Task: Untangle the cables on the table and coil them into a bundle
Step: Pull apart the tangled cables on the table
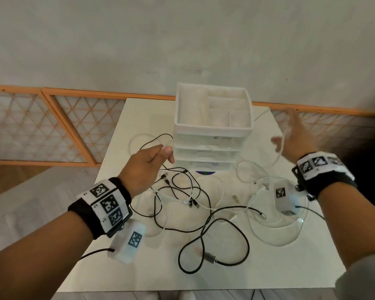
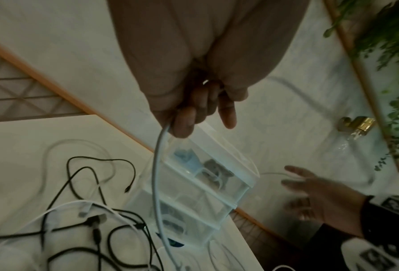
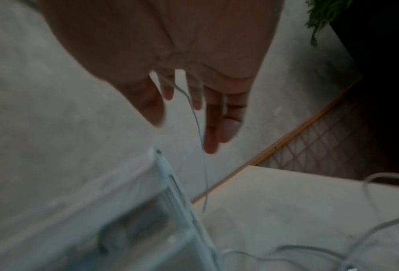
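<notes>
A tangle of black and white cables (image 1: 182,198) lies on the white table (image 1: 143,113). My left hand (image 1: 167,153) is raised in front of the drawer unit and pinches a white cable (image 2: 156,174) in curled fingers (image 2: 184,124); the cable hangs down to the pile. My right hand (image 1: 284,131) is lifted right of the drawers, blurred, with straight spread fingers (image 3: 211,135). A thin white cable (image 3: 199,132) runs between those fingers and drops to the table. A loose black cable with a metal plug (image 1: 210,257) loops near the front edge.
A white plastic drawer unit (image 1: 212,126) with an open top tray stands at the back middle of the table. Pale cable loops (image 1: 268,234) lie at the front right. An orange lattice panel (image 1: 52,126) runs behind. Wrist camera boxes hang under both wrists.
</notes>
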A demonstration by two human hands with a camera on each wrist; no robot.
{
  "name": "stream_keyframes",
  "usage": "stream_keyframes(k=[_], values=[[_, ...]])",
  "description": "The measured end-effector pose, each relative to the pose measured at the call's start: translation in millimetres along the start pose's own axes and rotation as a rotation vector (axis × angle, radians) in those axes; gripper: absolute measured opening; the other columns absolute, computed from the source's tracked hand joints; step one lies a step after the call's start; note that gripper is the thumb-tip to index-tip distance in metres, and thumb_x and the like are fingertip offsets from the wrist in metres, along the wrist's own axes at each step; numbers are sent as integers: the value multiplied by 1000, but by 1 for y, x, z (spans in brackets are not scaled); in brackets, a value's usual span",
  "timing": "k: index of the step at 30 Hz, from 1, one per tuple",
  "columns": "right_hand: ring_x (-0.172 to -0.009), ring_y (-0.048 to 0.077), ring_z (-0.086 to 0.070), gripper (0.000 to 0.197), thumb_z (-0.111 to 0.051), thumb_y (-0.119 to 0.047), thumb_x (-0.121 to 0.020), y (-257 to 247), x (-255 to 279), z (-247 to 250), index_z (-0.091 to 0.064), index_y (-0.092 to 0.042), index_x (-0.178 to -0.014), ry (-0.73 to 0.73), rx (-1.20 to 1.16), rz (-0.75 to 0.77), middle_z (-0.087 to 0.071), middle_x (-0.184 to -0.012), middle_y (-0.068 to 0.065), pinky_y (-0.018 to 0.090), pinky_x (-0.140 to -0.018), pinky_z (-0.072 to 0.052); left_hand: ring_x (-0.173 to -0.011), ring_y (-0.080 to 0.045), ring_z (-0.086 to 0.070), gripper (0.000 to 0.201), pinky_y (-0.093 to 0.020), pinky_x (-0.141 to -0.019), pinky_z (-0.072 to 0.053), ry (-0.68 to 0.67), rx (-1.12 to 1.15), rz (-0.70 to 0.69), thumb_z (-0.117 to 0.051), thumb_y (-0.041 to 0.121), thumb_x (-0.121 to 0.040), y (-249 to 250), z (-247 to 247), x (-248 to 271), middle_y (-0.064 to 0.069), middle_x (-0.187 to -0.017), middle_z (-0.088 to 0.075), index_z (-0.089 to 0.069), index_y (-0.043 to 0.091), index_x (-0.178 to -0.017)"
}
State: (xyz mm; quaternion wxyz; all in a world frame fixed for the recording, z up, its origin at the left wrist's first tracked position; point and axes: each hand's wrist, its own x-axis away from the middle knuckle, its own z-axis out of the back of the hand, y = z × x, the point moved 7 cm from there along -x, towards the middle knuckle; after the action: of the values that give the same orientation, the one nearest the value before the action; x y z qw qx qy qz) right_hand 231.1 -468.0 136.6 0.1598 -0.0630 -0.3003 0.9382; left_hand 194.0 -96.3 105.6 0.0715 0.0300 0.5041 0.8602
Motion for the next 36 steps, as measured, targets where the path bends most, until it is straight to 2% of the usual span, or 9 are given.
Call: stream_keyframes(k=[5,9,10,14,17,22,28,32,36], values=[[-88,20,-61,85,-69,-14,-78,-27,79,-41,-29,-45,-147,-139,0,34,-63,-100,5,29,-76,-45,-56,-8,-50,27,-16,-55,-37,-145,-197,-98,-49,29,-101,15,-29,6,11,-62,-60,-69,21,-86],[-59,3,-57,33,-72,-34,-81,-74,142,-115,-63,-41,-112,-626,-47,250,-61,-62,-6,25,-66,-45,-69,-9,-50,20,-13,-60,-32,-241,-297,-191,-53,25,-98,24,-68,14,9,-74,-54,-68,14,-90],[-64,7,-60,14,-67,-41,-84,-66,138,-126,-68,-34,-97,-615,65,249,-62,-64,-6,29,-69,-49,-69,-10,-50,19,-16,-61,-33,-264,-300,-195,-54,24,-97,23,-73,17,9,-74,-53,-68,14,-90],[-89,27,-67,27,-58,-49,-86,5,85,-118,-62,-30,-67,-406,271,4,-72,-93,4,38,-87,-55,-72,-2,-59,34,-17,-69,-44,-386,-294,-98,-49,33,-101,-12,-73,30,5,-74,-65,-68,7,-89],[-87,28,-66,22,-68,-43,-85,35,57,-91,-64,-26,-71,-278,212,-132,-73,-94,8,32,-80,-53,-55,12,-52,36,-5,-61,-38,-469,-314,24,-44,32,-103,-42,-71,46,13,-56,-51,-65,11,-84],[-76,18,-65,9,-69,-25,-88,17,56,-66,-67,-27,-96,127,-82,98,-67,-95,-6,23,-74,-42,-64,-11,-53,36,-24,-66,-38,-366,-388,113,-39,39,-103,-79,-61,48,5,-60,-54,-53,22,-75],[-101,18,-63,74,-65,-20,-87,46,114,-150,-30,-41,-148,-383,156,52,-65,-119,-10,37,-100,-48,-95,-39,-58,39,-42,-85,-47,-110,-513,337,-32,32,-104,-106,-19,46,-17,-98,-67,-58,6,-91],[-88,7,-51,77,-58,-13,-78,17,179,-182,-37,-59,-136,-622,201,402,-52,-98,-16,29,-88,-48,-101,-38,-57,40,-41,-88,-45,-19,-474,444,-32,28,-103,-117,6,42,-16,-110,-67,-64,4,-101],[-102,11,-59,25,-63,-38,-88,14,209,-213,-62,-49,-111,-767,398,477,-59,-109,-15,29,-87,-47,-56,-19,-44,29,-28,-53,-36,47,-89,414,-39,19,-99,-88,10,35,-6,-77,-57,-60,14,-81]])
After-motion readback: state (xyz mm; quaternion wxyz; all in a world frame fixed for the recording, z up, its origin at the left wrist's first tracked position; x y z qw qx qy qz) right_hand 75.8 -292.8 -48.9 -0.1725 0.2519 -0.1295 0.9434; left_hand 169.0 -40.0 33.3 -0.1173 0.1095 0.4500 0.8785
